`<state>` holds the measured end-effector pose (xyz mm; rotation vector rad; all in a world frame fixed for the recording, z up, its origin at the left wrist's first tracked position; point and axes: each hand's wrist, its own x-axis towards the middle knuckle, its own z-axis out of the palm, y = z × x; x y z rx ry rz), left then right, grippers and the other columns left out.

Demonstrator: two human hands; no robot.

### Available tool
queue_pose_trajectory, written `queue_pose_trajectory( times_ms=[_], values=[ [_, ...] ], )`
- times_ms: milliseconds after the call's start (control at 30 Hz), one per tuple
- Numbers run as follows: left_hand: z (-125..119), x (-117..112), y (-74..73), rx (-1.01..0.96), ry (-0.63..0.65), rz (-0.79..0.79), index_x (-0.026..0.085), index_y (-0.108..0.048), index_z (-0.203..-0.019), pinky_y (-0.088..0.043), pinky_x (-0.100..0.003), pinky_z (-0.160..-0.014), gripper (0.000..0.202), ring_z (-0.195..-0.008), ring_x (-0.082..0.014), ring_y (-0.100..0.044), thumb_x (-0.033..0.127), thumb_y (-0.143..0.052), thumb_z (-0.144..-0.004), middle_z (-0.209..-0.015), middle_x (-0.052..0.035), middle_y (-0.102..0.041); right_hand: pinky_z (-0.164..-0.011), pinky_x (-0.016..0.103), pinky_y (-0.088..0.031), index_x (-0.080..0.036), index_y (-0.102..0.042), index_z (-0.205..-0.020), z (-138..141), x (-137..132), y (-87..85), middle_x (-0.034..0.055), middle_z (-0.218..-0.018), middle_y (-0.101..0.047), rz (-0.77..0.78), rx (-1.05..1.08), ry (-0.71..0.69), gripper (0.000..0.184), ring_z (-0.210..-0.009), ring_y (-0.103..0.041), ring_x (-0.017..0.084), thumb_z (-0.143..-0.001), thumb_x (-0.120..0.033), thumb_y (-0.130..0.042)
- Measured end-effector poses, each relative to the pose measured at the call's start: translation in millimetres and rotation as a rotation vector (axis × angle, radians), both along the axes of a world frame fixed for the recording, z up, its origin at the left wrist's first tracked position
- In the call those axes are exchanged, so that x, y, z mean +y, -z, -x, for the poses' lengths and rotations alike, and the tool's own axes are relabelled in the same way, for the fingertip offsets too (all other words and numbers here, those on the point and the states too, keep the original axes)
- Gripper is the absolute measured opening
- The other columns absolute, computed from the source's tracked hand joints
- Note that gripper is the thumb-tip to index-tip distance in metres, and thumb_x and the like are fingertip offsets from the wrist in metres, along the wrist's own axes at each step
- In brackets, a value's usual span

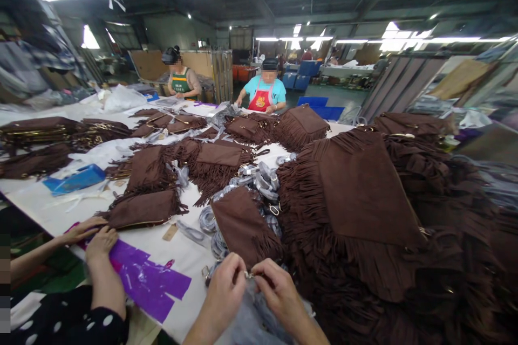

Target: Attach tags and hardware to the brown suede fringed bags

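Note:
Fingertips of my left hand point(223, 295) and my right hand point(280, 292) nearly meet in front of me, both closed in a pinch. Between them is a small shiny metal fitting point(248, 275), its exact kind too small to tell. Grey plastic-wrapped material point(259, 315) hangs below my fingers. Just beyond my hands lies a brown fringed pouch point(243, 221) on top of wrapped grey straps point(220, 242). To the right, a large pile of brown fringed bags point(364, 188) rises beside my right hand.
At the left, a co-worker's hands point(101, 240) rest near purple plastic sheeting point(149, 280) and a brown pouch point(141, 209). A blue holder point(76, 179) and more brown bags point(220, 155) cover the white table point(36, 199). Two people point(265, 89) work across it.

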<state>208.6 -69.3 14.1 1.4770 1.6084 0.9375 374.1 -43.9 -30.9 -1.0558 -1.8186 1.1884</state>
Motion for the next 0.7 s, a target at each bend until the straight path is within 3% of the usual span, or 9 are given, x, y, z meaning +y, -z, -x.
queue_pose_trajectory(
  times_ms=[133, 333, 533, 700],
  values=[
    [-3.4, 3.4, 2.0, -0.2, 0.019, -0.068, 0.021, -0.047, -0.066, -0.04, -0.027, -0.071, 0.014, -0.078, -0.019, -0.053, 0.021, -0.048, -0.08, -0.079, -0.0032, -0.054, -0.07, 0.024, -0.043, -0.02, -0.065, -0.082, 14.0, 3.9, -1.0, 0.0016, -0.08, -0.061, -0.096, 0.02, -0.023, 0.016, -0.077, -0.058, 0.016, -0.088, -0.015, -0.051],
    [4.9, 7.7, 33.5, -0.464, -0.064, 0.118, 0.019, -0.056, -0.079, -0.045, -0.029, -0.067, 0.015, -0.072, -0.0188, -0.055, 0.033, -0.052, -0.078, -0.077, -0.0023, -0.056, -0.061, 0.024, -0.04, -0.02, -0.066, -0.07, 16.7, 7.3, 10.4, -0.0004, -0.065, -0.06, -0.03, 0.017, 0.038, 0.019, -0.064, -0.057, 0.016, -0.084, -0.018, -0.054],
    [5.0, 5.2, 45.2, -0.207, 0.043, -0.003, 0.017, -0.066, -0.076, -0.042, -0.028, -0.07, 0.013, -0.078, -0.0183, -0.056, 0.018, -0.054, -0.073, -0.082, -0.0047, -0.059, -0.056, 0.025, -0.042, -0.019, -0.064, -0.074, 16.8, 5.7, 22.0, -0.0032, -0.056, -0.056, 0.245, 0.127, 0.116, 0.016, -0.053, -0.056, 0.016, -0.081, -0.032, -0.059],
    [-9.4, 1.5, 57.4, -0.047, 0.032, -0.04, 0.017, -0.06, -0.062, -0.037, -0.027, -0.068, 0.011, -0.073, -0.0167, -0.053, 0.015, -0.057, -0.073, -0.072, -0.0028, -0.056, -0.056, 0.025, -0.041, -0.02, -0.065, -0.07, 12.7, 2.4, 33.9, -0.0011, -0.059, -0.057, 0.182, 0.077, 0.109, 0.029, -0.058, -0.055, 0.018, -0.086, -0.043, -0.057]
  ],
)
